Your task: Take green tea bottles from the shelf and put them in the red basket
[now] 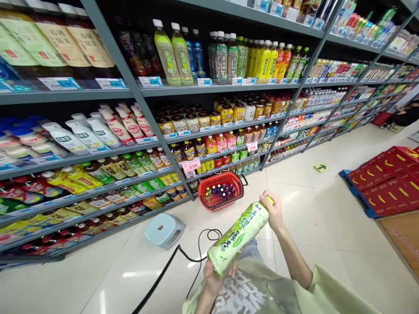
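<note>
A large light-green tea bottle [238,235] lies tilted across the front of my body, its capped end up and to the right. My right hand [274,208] is closed around the yellow-green cap and neck. Under the bottom end, my left hand [214,277] supports the bottle, its thumb on the near side and its fingertips showing on the other. Part of the left hand's fingers is hidden behind the bottle. Beyond the bottle, on the floor by the shelves, is a red shopping basket [214,205] with several small dark-capped bottles in it.
A pale blue step stool [163,229] stands on the tiled floor, with a black cable [173,257] trailing nearby. Tall shelves [216,90] of bottles and jars run along the aisle. Red cartons [386,183] on a blue pallet stand at right. A person [404,114] is far right.
</note>
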Demonstrator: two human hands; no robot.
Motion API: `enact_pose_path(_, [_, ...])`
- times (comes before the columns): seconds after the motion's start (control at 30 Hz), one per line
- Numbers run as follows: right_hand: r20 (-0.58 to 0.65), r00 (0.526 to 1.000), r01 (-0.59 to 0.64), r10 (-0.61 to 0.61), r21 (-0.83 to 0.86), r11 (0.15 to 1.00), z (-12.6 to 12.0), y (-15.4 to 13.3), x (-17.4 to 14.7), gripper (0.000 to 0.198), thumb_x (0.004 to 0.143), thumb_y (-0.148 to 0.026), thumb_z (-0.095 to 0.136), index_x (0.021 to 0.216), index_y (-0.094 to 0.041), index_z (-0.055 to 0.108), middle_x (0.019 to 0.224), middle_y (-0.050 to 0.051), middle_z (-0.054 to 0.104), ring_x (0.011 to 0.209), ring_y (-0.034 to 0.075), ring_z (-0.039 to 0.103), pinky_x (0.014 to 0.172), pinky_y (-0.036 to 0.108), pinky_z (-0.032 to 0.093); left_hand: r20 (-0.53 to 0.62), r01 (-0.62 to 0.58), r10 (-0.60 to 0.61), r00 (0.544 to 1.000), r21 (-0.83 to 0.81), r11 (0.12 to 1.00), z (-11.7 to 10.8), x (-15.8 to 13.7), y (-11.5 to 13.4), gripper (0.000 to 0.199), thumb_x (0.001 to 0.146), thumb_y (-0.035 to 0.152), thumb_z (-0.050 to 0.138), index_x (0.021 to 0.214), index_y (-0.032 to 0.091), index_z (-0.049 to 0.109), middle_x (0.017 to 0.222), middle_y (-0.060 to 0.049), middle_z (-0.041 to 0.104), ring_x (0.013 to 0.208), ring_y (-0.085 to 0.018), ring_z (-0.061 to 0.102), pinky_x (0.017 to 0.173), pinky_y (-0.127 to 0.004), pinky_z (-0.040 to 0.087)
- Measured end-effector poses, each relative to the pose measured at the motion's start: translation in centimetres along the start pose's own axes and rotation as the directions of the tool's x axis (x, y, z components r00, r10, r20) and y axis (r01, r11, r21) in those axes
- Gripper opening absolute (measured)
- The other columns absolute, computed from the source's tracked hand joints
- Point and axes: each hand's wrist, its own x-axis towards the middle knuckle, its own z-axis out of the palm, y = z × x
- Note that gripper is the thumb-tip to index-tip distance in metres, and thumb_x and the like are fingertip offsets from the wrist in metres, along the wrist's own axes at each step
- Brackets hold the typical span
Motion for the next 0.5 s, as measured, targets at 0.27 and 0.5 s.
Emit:
enact_pose_path(0.27, [-0.04,0.998,-0.048,0.046,-0.028,0.998,0.44,1.24,-0.1,0.045,0.087,-0.056,0.063,0.065,-0.024,0.042,0.057,-0.003,0.04,0.056,0.015,0.041,0.056,0.028,0.033,-0.134,0.003,-0.007,0.991,-0.029,1.0,0.58,-0.15,0.22,0.091,0.066,0.106,0.025,0.064,0.027,0.069,0.046,-0.005,0.046,0.049,-0.02,0.044,0.068,-0.046,0.049])
enact_pose_path(0.5, [-0.054,0.997,-0.057,0.06,0.046,0.997,0.59,0.93,0.07,0.043,0.085,-0.052,0.069,0.064,-0.022,0.046,0.057,-0.004,0.041,0.055,0.012,0.038,0.055,0.027,0.03,-0.131,-0.06,0.058,0.99,-0.013,0.998,0.75,-0.03,0.74,0.092,0.072,0.103,0.024,0.069,0.027,0.075,0.049,-0.006,0.058,0.05,-0.023,0.055,0.068,-0.045,0.056])
